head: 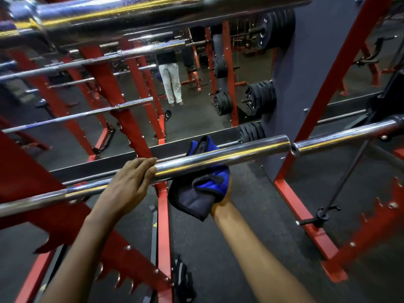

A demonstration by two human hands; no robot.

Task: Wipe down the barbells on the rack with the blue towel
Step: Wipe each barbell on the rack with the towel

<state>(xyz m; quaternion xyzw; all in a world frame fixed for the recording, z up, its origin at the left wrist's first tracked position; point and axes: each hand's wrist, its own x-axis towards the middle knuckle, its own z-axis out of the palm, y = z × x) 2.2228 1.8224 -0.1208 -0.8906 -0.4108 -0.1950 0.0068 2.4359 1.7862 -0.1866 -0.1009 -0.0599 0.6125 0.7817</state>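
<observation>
With the left hand (129, 184) steadying the nearest barbell (247, 152), fingers (150, 164) curled over it, the right hand (221, 204) grasping the blue towel (202, 190) beneath should squeeze snugly and slide lengthwise before tackling the farther barbells (131, 52).

Two hands show, the left hand (131, 182) at eight o'clock and the right hand (223, 199) at six, with one blue towel (203, 186). Four chrome barbells count plainly: the near barbell (240, 153) across the centre, the top barbell (153, 9) at twelve, two more at ten. Five plate stacks (260, 99) sit between one and three o'clock; one person (170, 82) stands at twelve.
</observation>
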